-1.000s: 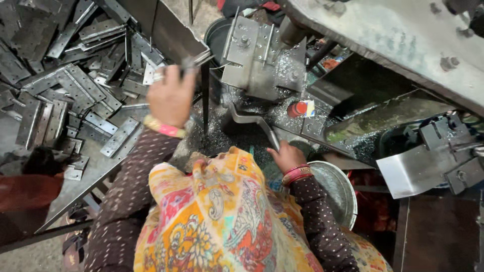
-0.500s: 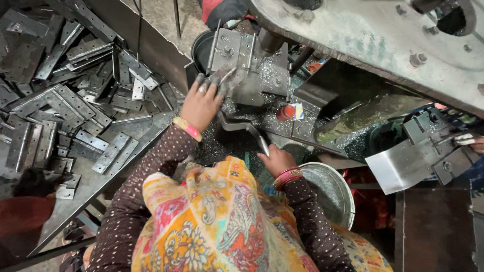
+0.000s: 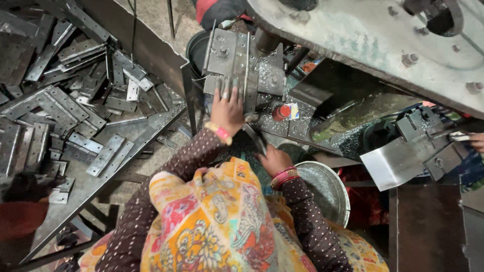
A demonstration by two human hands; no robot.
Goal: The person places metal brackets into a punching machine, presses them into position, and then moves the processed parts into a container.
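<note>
The left hand [image 3: 228, 108] reaches forward and lies with fingers spread flat against the grey metal block [image 3: 242, 68] of the press, fingertips on its lower edge; whether a small piece is pinned under them cannot be told. The right hand [image 3: 274, 158] sits lower and nearer the body, curled around the end of a thin dark lever [image 3: 254, 138] that slants up toward the block, so the block lies just ahead of the left hand and up and to the left of the right one. A red-capped small container [image 3: 283, 111] stands just right of the left hand on the chip-strewn machine bed. Below the right wrist is a round metal pan [image 3: 327, 189] with shavings in it. Well off to the left, a heap of flat perforated hinge plates [image 3: 60, 116] covers a sloping tray. At the far right edge another person's hand [image 3: 474, 141] rests by a bent steel bracket [image 3: 403, 156]
</note>
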